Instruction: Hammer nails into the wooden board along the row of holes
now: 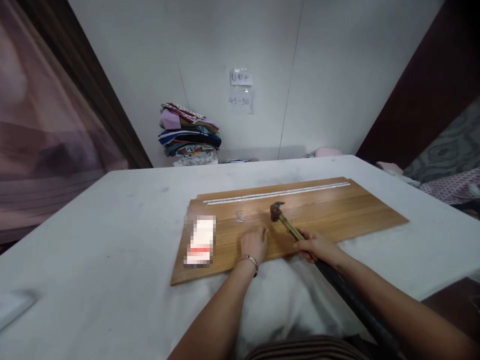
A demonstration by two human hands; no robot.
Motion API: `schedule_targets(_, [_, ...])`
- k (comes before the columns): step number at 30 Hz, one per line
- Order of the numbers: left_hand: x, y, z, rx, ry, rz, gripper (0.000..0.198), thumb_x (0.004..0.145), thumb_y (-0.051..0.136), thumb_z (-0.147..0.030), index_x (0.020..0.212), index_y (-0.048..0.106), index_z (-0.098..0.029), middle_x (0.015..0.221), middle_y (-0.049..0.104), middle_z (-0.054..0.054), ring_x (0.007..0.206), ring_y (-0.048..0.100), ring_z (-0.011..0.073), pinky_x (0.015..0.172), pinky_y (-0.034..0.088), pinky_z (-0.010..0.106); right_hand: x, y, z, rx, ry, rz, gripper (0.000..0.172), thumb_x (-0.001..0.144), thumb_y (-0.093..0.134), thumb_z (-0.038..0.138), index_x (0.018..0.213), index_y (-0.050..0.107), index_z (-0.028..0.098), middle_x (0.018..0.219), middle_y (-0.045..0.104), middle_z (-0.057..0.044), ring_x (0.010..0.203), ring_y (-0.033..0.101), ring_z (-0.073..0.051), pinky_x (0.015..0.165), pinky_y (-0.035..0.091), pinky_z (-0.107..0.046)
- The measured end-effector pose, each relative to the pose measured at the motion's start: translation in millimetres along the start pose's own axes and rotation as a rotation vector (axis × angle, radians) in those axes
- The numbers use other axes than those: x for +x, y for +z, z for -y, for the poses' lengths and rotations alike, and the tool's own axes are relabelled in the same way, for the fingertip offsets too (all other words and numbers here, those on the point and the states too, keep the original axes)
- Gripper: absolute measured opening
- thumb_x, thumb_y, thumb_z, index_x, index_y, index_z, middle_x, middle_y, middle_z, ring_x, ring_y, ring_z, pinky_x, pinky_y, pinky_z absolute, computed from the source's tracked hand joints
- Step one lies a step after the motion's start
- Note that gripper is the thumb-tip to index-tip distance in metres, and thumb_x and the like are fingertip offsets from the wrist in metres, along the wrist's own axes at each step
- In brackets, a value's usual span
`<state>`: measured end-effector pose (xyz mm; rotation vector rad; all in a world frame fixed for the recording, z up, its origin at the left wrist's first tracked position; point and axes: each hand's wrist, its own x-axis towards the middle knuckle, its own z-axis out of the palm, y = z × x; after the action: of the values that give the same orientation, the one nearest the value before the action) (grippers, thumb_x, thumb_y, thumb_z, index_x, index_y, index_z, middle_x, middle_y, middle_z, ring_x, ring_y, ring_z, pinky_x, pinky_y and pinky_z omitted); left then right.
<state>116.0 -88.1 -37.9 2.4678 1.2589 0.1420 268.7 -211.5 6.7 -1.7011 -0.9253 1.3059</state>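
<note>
My right hand is wrapped round the handle of a claw hammer, whose rusty head is over the wooden board. The long dark end of the handle runs back beneath my right forearm. Close to the hammer head, my left hand rests on the board with its fingers curled together; what they pinch, if anything, is hidden. Several loose nails lie on the board beyond my left hand. A row of small dark dots marks the wood right of the hammer head.
Two long white strips run along the board's far side. A blurred-out white and red item lies at its left end. The board lies on a white table. Folded cloths are stacked beyond the table, by the wall.
</note>
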Motion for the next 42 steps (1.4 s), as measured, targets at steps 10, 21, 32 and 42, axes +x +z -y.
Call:
schedule_targets(10, [1.2,2.2,2.6,-0.009,0.018,-0.023,0.032,0.101,0.038,-0.034,0.1,0.068,-0.022,0.099,0.075,0.008,0.093,0.071,0.0213,0.073,0.043,0.028,2.4,-0.1,0.1,0.017,0.016,-0.018,0.03,0.06,0.062,0.033,0.086,0.05,0.022,0.041,0.045,0.011,0.034,0.036,-0.007,0.035,0.026,-0.019])
schedule_targets(21, [0.9,0.9,1.5,-0.022,0.014,-0.009,0.033,0.101,0.037,-0.035,0.101,0.067,-0.022,0.098,0.075,0.008,0.095,0.07,0.0208,0.075,0.042,0.028,2.0,-2.2,-4.2,0.028,-0.005,-0.005,0.029,0.062,0.061,0.034,0.087,0.052,0.022,0.041,0.044,0.011,0.034,0.036,-0.008,0.037,0.025,-0.02])
schedule_targets(32, [0.1,-1.4,0.2,-0.019,0.002,-0.006,0.034,0.102,0.036,-0.035,0.103,0.068,-0.022,0.101,0.075,0.009,0.097,0.069,0.0205,0.077,0.043,0.028,3.7,-1.6,-6.1,0.047,0.005,0.003,0.033,0.062,0.062,0.033,0.091,0.053,0.021,0.041,0.044,0.012,0.035,0.036,-0.007,0.036,0.026,-0.019])
schedule_targets(42, [0.5,-1.4,-0.1,-0.002,-0.001,0.007,0.033,0.102,0.036,-0.034,0.104,0.067,-0.022,0.102,0.074,0.008,0.093,0.069,0.0215,0.074,0.044,0.029,4.1,-3.7,-6.1,0.068,-0.013,-0.01,0.041,0.062,0.062,0.033,0.1,0.056,0.019,0.04,0.044,0.012,0.034,0.036,-0.008,0.036,0.026,-0.02])
